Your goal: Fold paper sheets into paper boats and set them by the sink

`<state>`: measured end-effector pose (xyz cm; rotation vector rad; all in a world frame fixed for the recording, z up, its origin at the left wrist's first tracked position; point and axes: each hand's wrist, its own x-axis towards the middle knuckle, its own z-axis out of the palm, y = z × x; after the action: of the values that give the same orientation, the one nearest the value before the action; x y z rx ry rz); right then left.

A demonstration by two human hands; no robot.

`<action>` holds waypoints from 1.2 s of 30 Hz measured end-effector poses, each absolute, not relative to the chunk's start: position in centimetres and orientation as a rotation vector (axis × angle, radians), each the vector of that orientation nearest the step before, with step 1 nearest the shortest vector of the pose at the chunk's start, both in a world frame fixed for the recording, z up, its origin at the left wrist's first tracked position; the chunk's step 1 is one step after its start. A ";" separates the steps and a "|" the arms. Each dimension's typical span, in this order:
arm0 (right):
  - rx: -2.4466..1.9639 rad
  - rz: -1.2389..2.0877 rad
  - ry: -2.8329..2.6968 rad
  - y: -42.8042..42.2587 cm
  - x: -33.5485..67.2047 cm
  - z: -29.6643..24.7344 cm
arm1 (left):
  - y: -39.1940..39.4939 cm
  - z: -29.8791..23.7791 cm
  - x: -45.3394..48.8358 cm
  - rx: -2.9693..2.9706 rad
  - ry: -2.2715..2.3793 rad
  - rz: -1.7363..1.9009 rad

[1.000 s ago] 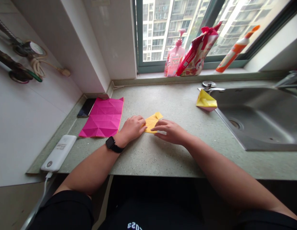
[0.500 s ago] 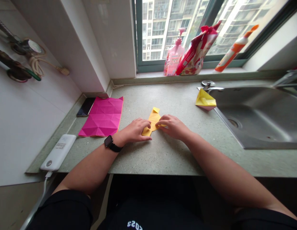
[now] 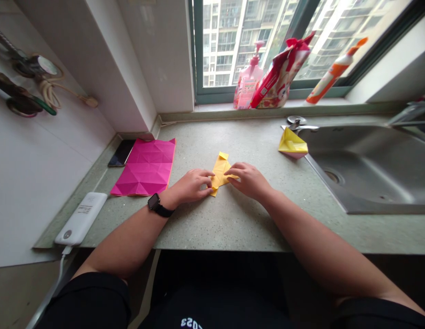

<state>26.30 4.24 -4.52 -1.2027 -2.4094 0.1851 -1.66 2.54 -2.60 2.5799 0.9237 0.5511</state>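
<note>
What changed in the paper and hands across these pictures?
The yellow folded paper strip has swung round and now lies longer, pointing away from the person. The left hand and right hand closed in on it. The creased pink paper sheet stayed put.

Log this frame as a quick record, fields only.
left: left hand, fingertips on folded yellow paper; black watch on wrist
right: right hand, fingertips on the same paper, opposite side
surface: speckled stone countertop
left of hands: creased magenta paper, phone, white power bank
right of hands: folded yellow-and-pink paper beside steel sink
</note>
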 end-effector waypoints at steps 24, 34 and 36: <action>-0.872 0.375 -2.600 3.2 25.4 -3.9 | 2.7 -2.5 -1.6 2.578 1.178 0.506; -0.911 0.309 -2.614 3.1 25.0 -4.2 | 2.5 -2.7 -1.6 2.617 1.190 0.528; -0.908 0.303 -2.610 3.0 25.0 -4.3 | 2.6 -2.6 -1.7 2.635 1.166 0.548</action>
<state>25.01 3.04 -4.28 -0.9079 -2.6103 0.3026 -1.69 2.59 -2.64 2.6353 1.1660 0.5480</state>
